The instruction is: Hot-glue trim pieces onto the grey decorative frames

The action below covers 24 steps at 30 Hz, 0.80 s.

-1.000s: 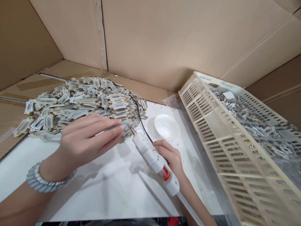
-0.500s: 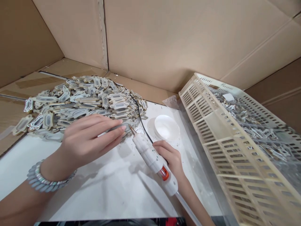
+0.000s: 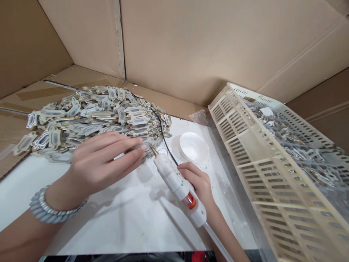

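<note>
My right hand (image 3: 197, 180) grips a white hot-glue gun (image 3: 177, 183) with an orange trigger, its metal nozzle pointing up-left. The nozzle tip touches a small flat grey piece (image 3: 137, 147) that my left hand (image 3: 102, 162) pinches between thumb and fingers just above the white work board (image 3: 131, 214). A beaded bracelet (image 3: 50, 211) sits on my left wrist. Just behind my left hand lies a large heap of flat tan-and-grey shaped pieces (image 3: 87, 116).
A small white dish (image 3: 193, 147) stands right of the nozzle. A black cord (image 3: 160, 129) curves across the heap's edge. A cream slotted plastic crate (image 3: 272, 171) holding several grey-white parts fills the right. Cardboard walls (image 3: 191, 47) enclose the back and sides.
Almost nothing has moved; both hands hold their places with the nozzle against the piece. The camera has shifted slightly.
</note>
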{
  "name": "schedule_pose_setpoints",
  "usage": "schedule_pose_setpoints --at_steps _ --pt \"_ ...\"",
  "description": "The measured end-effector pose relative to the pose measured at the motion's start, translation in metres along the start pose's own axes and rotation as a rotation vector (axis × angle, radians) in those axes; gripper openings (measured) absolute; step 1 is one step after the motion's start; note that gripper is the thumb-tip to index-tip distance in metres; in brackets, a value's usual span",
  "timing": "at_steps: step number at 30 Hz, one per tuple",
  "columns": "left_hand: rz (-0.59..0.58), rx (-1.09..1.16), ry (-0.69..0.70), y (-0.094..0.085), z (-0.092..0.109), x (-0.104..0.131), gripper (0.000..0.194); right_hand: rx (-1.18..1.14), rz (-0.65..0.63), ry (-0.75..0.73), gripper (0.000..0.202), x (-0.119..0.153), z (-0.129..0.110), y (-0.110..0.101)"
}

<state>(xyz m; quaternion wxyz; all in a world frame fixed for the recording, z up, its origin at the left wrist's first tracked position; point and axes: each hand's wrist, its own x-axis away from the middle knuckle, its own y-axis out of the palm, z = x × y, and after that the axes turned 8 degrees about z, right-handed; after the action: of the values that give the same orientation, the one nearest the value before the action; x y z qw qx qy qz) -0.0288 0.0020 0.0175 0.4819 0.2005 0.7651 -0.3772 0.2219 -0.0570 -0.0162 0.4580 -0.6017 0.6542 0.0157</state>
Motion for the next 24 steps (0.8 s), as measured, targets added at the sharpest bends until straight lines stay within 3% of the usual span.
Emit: schedule_pose_setpoints --at_steps 17,24 --pt "-0.006 0.009 -0.012 0.001 -0.001 0.004 0.026 -0.051 0.004 0.049 0.02 0.005 0.005 0.001" --pt "-0.034 0.016 -0.117 0.0 0.002 0.002 0.021 -0.121 0.023 0.137 0.017 0.01 0.008 0.001"
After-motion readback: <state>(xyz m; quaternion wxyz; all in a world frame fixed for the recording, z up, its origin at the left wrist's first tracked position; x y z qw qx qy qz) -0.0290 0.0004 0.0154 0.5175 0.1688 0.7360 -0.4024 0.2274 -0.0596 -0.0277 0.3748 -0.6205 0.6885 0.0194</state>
